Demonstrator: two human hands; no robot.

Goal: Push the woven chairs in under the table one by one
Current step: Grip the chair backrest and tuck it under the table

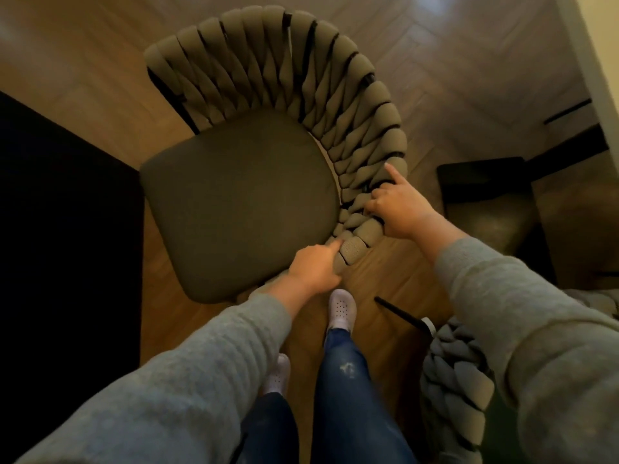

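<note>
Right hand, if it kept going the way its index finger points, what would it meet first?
The right hand already grips the woven chair's braided backrest; its finger lies along that rim, so more braid comes first, probably.

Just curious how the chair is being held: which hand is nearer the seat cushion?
Left. The left hand grips the woven back's end right at the seat cushion's edge. The right hand holds the back farther along, on its outer side, away from the cushion.
</note>
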